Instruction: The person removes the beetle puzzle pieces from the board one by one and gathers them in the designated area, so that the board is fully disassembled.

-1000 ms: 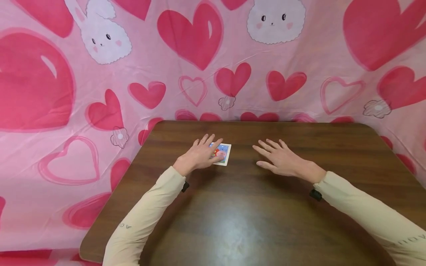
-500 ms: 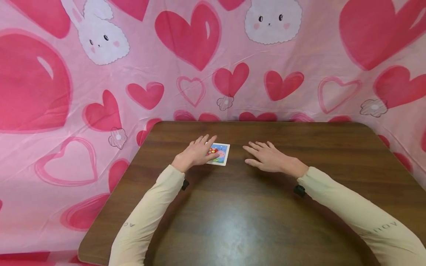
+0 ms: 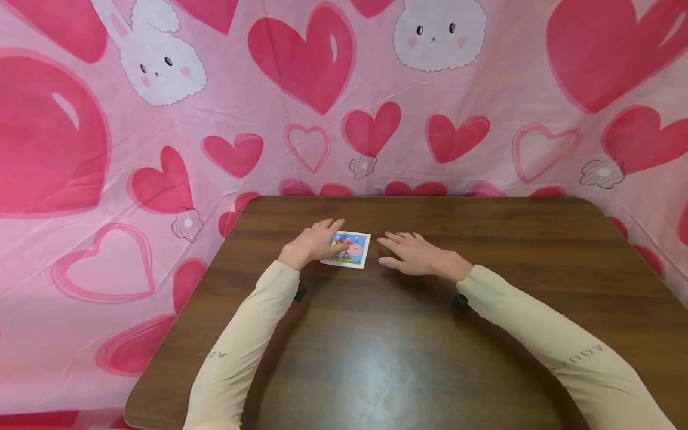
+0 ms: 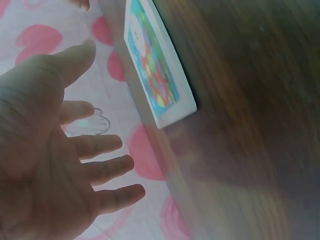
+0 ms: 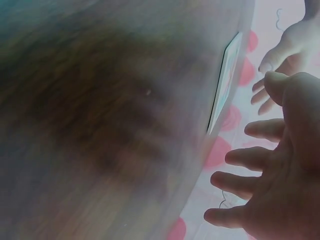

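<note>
A square picture puzzle or card with a white border lies flat on the table; its print is a cartoon with a pink face, red and yellow on blue. My left hand hovers over its left side, fingers extended and thumb overlapping the picture in the head view. In the left wrist view the same picture board sits apart from the spread fingers. My right hand is just right of the board, palm down with fingers straight, holding nothing. The right wrist view shows the board edge-on beyond the right fingers.
The brown wood-grain table has rounded corners and a bright reflection near the front. Behind and left of it hangs a pink cloth printed with hearts and rabbits. Each wrist carries a small black device under the sleeve cuff.
My right hand has moved left toward the board. The left hand has slid slightly left, so more of the picture shows. The board has stayed about where it was.
</note>
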The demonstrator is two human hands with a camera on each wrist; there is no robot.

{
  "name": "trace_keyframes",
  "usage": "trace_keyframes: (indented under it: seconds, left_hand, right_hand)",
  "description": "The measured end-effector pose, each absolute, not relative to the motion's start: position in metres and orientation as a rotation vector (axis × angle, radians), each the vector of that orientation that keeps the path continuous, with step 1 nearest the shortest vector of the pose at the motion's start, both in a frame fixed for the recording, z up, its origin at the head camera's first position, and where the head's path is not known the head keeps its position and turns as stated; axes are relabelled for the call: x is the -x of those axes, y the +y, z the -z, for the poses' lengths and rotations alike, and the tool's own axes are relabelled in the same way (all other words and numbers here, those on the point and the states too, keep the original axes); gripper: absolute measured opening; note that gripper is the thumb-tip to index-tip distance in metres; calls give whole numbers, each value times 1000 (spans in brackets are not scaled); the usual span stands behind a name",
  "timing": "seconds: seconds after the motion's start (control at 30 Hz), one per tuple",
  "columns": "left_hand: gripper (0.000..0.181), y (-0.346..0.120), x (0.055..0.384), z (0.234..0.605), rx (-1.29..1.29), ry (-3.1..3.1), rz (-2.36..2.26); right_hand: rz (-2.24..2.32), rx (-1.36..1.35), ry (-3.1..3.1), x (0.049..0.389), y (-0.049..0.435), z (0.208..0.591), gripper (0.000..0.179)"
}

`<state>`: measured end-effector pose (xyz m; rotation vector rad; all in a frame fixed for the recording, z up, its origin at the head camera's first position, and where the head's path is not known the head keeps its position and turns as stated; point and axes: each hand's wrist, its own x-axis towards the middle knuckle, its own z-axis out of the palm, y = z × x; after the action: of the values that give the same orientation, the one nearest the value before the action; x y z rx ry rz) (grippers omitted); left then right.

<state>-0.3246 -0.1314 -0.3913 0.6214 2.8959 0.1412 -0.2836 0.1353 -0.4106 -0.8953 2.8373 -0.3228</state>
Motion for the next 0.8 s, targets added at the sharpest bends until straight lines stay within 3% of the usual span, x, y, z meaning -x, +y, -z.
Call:
trace_keyframes:
  seconds: [0.8]
  left_hand:
    - [83, -155, 321, 400, -476, 2704, -13]
  right_hand:
    - [226, 851, 2678, 290, 104, 421, 73]
